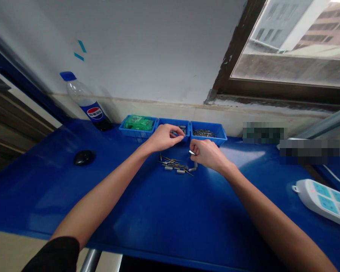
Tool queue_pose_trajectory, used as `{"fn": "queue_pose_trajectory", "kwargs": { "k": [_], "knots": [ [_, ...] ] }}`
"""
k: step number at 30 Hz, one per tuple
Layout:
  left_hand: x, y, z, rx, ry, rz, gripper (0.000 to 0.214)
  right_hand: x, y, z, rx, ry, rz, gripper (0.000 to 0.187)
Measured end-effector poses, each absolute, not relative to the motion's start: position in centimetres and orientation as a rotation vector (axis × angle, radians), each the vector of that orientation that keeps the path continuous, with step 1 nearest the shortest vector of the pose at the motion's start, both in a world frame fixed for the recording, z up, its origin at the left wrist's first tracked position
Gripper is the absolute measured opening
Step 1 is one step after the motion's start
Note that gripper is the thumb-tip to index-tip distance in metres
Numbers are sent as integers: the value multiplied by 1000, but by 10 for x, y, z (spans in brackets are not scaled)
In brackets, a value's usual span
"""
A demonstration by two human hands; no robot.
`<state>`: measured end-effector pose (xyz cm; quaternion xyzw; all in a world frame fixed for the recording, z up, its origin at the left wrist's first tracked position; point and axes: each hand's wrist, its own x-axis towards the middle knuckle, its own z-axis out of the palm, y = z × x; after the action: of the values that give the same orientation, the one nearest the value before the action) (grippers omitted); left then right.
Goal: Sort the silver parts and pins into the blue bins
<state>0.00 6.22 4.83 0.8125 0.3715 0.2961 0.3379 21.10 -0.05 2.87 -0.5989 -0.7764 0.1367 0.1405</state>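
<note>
My left hand point(166, 137) is over the front of the middle blue bin point(188, 130), which holds small grey pieces. Its fingers are loosely curved, thumb a little apart from them, with nothing visible between. Just to the right, my right hand point(206, 153) is closed, pinching a small silvery metal piece point(192, 152) whose end sticks out on the left. Below both hands lies a loose pile of thin brass-and-steel rods point(172, 163), like drill bits. Small grey blocks point(180, 171) lie along the near side of the pile, some partly below my right hand.
The right blue bin point(221, 134) holds many thin metal rods; the left blue bin point(137, 133) holds green packets point(138, 122). A cola bottle point(93, 111) and a black mouse point(84, 157) are on the left. A white power strip point(314, 192) lies at the right of the blue table point(164, 219).
</note>
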Motion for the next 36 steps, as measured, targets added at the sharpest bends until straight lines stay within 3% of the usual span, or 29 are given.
{"fn": "queue_pose_trajectory", "kwargs": {
  "k": [3, 8, 14, 19, 29, 34, 36],
  "knots": [
    [-1, 62, 49, 2135, 937, 753, 18, 209, 0, 32, -1623, -2119, 448, 15],
    [-3, 64, 48, 2170, 913, 717, 19, 209, 2, 35, -1440, -1798, 857, 8],
    [-5, 62, 52, 2094, 877, 676, 22, 209, 6, 34, -1242, -1431, 1095, 40],
    [-5, 63, 52, 1886, 782, 640, 27, 210, 7, 33, -1214, -1345, 1115, 46],
    [-5, 66, 50, 1812, 876, 825, 18, 210, 9, 33, -1303, -1477, 1079, 42],
    [-9, 73, 44, 1876, 1059, 981, 21, 230, 7, 44, -1451, -2055, 982, 33],
    [-9, 74, 43, 1894, 1062, 967, 23, 238, 4, 50, -1492, -2282, 919, 40]
  ]
}}
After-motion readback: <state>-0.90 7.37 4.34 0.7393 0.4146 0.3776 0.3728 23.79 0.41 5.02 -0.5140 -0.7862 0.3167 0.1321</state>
